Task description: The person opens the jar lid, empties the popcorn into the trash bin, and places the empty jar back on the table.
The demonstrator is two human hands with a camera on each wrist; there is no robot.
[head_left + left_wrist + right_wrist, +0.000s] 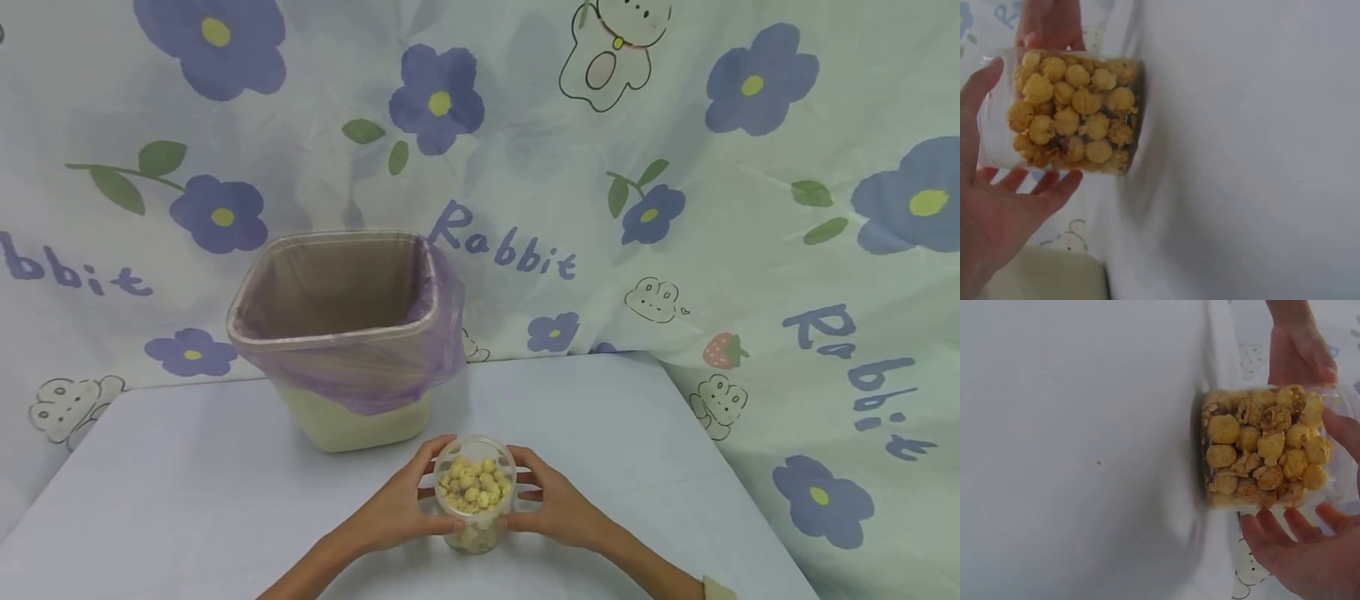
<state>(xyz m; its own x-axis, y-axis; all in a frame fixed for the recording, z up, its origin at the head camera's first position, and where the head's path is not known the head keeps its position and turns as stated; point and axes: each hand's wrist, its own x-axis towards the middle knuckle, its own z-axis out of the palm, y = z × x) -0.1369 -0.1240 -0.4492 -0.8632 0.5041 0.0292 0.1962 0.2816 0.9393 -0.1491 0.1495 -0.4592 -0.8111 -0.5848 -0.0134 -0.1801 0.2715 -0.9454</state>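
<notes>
A clear plastic jar (471, 540) of yellow-brown popcorn (476, 485) is upright near the front of the table. My left hand (399, 507) holds its left side, thumb at the front and fingers towards the back. On the opposite side my right hand (557, 505) holds it the same way. In the left wrist view the popcorn (1072, 115) fills the lower part, with room below the rim. Round popcorn pieces (1260, 447) also show through the wall in the right wrist view. I cannot tell whether the jar's base touches the table.
Behind the jar to the left stands a cream bin (352, 421) with a purple bag (367, 375) folded over its rim. A white cloth covers the table (172, 483). A curtain (510, 183) with flowers and rabbits hangs behind. A tiny crumb (1098, 463) lies on the cloth.
</notes>
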